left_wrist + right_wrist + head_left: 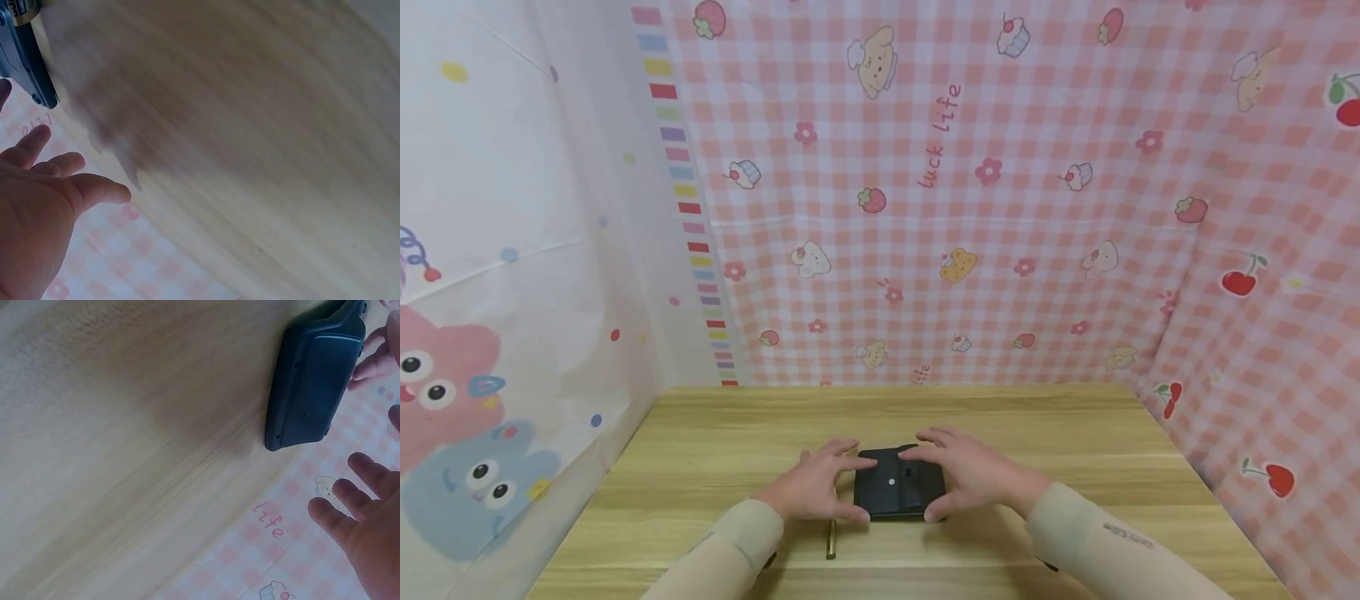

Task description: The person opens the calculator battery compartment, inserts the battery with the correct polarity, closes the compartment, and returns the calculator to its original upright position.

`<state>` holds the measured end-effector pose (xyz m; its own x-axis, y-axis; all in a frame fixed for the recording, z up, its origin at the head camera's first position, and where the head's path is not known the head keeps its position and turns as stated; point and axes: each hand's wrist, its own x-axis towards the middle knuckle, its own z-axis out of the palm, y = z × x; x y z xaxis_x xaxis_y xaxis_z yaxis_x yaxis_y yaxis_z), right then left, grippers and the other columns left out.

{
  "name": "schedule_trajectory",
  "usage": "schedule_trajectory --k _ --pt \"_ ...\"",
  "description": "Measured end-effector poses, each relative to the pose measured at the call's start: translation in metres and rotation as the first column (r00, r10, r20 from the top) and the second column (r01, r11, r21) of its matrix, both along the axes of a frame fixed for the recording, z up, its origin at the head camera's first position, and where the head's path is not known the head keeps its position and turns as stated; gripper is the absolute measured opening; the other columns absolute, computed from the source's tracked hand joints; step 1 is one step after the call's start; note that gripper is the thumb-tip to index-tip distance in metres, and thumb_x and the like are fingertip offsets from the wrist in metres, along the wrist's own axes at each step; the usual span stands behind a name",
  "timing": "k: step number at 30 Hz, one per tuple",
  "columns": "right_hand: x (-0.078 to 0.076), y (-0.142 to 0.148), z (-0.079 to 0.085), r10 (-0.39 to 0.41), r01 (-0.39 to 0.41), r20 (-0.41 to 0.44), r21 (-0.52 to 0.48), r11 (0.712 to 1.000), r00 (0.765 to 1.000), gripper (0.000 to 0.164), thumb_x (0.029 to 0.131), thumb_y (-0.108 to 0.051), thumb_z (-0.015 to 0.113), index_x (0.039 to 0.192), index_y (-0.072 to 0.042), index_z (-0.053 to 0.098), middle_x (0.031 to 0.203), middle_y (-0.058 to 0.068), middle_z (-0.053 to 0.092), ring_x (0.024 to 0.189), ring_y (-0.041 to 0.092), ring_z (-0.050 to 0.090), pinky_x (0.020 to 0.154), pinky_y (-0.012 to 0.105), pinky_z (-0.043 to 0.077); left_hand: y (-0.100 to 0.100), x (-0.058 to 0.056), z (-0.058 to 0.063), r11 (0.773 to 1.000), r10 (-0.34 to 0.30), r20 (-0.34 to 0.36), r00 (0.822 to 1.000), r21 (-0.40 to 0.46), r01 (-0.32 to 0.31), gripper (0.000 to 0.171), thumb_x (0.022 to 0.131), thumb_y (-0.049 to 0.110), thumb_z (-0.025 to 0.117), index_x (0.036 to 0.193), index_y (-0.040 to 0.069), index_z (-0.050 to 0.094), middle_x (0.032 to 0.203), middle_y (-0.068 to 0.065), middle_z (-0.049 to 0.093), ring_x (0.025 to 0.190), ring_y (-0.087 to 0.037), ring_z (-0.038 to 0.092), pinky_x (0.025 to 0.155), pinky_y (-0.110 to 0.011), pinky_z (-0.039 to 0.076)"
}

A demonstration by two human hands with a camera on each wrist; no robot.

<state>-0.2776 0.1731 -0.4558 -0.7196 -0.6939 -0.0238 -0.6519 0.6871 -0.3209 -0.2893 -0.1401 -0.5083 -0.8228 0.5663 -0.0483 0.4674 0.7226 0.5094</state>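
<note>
A flat black device [877,493] with a raised section and a small white dot lies on the wooden table between both hands. To its left is my left hand [811,486], fingers spread, with thumb and index fingertips right at the device's edge. My right hand [981,477] is spread in the same way on the other side, its index finger overlapping the far edge in the head view. The right wrist view shows the device's dark side [319,381] with fingers apart from it. A thin gold-and-dark battery [831,542] lies beside the left thumb, partly hidden by that hand.
The wooden tabletop [1045,417] extends around the device. Behind it hangs a pink checked cloth [850,292] with cartoon prints, continuing along the right side. A white printed cloth [572,317] hangs on the left.
</note>
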Motion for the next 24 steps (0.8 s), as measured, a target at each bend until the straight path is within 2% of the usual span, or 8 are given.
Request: schedule_trajectory --k 7,14,24 --pt "-0.009 -0.006 -0.004 -0.003 0.002 0.028 0.042 0.999 1.0 0.083 0.084 -0.049 0.091 0.156 -0.029 0.054 0.168 0.02 0.043 0.157 0.044 0.04 0.12 0.067 0.042 0.004 -0.004 -0.004 1.0 -0.016 0.017 1.0 -0.007 0.016 0.09 0.079 0.065 0.088 0.156 0.031 0.057 0.173 -0.016 0.036 0.161 -0.045 0.031 0.117 -0.089 0.018" --pt "-0.014 -0.01 -0.009 0.004 -0.007 0.046 0.079 0.997 0.999 0.08 0.083 -0.049 0.091 0.154 -0.034 0.056 0.168 0.019 0.044 0.156 0.043 0.041 0.119 0.066 0.044 0.007 -0.007 -0.007 1.0 -0.014 0.033 0.999 -0.024 0.015 0.088 0.079 0.062 0.089 0.156 0.034 0.057 0.173 -0.014 0.036 0.161 -0.043 0.033 0.117 -0.089 0.018" --pt "-0.018 -0.014 -0.011 -0.002 -0.004 0.047 0.117 0.993 0.999 0.078 0.082 -0.051 0.092 0.151 -0.035 0.059 0.167 0.019 0.045 0.154 0.04 0.044 0.119 0.064 0.044 0.009 -0.009 -0.007 1.0 -0.022 0.053 0.998 -0.013 0.023 0.086 0.081 0.062 0.088 0.156 0.035 0.056 0.174 -0.014 0.035 0.161 -0.049 0.027 0.116 -0.091 0.012"
